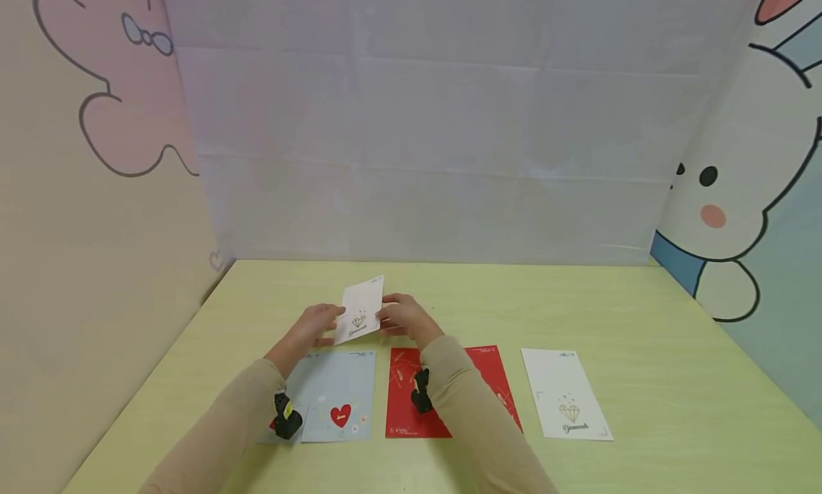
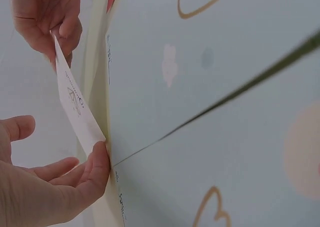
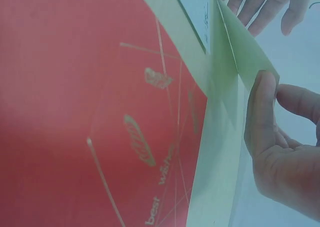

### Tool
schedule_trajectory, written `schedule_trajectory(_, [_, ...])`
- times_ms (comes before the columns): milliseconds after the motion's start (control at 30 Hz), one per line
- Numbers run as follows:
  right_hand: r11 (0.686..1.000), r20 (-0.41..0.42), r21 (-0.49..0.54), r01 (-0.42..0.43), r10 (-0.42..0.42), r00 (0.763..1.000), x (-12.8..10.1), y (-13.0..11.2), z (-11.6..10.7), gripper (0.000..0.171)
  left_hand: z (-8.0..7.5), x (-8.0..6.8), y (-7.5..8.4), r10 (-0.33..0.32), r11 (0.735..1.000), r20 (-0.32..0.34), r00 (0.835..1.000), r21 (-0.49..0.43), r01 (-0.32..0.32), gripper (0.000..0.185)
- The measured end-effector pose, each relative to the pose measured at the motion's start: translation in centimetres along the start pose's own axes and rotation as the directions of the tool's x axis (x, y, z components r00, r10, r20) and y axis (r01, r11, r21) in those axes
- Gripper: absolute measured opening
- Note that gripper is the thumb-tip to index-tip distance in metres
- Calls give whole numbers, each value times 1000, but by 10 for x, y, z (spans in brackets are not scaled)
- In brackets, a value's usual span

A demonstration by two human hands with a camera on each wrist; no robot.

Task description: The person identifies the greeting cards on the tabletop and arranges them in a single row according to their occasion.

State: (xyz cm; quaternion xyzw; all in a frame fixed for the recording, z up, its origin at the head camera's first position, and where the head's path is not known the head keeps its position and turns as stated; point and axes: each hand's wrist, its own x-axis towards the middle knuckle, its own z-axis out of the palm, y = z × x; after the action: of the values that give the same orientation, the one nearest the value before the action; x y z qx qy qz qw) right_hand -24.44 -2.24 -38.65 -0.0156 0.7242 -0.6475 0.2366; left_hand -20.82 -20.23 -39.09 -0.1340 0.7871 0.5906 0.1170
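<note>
Head view shows the left hand and right hand each pinching an edge of the white diamond card, tilting it above the surface, beyond the blue heart card and red card.

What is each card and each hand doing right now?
White diamond card in the hands: lifted off the table, tilted, held at both side edges.
Left hand: pinching the held card's left edge.
Right hand: pinching the held card's right edge.
Light blue heart card: lying flat on the table.
Red card: lying flat, partly hidden by the right sleeve.
White diamond card on the table: lying flat, untouched.
</note>
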Motion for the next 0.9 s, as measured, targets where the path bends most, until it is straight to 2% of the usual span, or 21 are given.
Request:
schedule_trajectory(133, [1000, -24, -4, -4, 4, 1000, -2, -1, 0, 46, 1, -1, -2, 38, 997, -1, 999, 70, -37, 55])
schedule_trajectory(267, [999, -50, -28, -16, 15, 999, -3, -4, -3, 44, 3, 0, -4, 91, 988, -29, 995, 126, -87, 53])
schedule_trajectory(367, [999, -60, -46, -15, 13, 998, -4, -6, -8, 43, 6, 3, -3, 129, 986, -57, 990, 113, -122, 51])
schedule_trajectory(500, [998, -32, -52, 30, -32, 999, -4, -7, -21, 44, 11, 4, 0, 171, 981, -95, 981, 105, -161, 48])
schedule_trajectory(733, [983, -50, -174, 50, -60, 997, -20, -18, -45, 42, 31, 0, 10, 237, 970, -93, 967, 86, -229, 46])
schedule_trajectory(800, [979, -52, -195, 54, -65, 997, -32, -24, -51, 41, 38, -2, 14, 253, 966, -98, 962, 82, -246, 46])
schedule_trajectory(900, [974, -64, -219, 56, -71, 995, -36, -23, -64, 40, 48, -6, 20, 275, 961, -92, 957, 63, -270, 46])
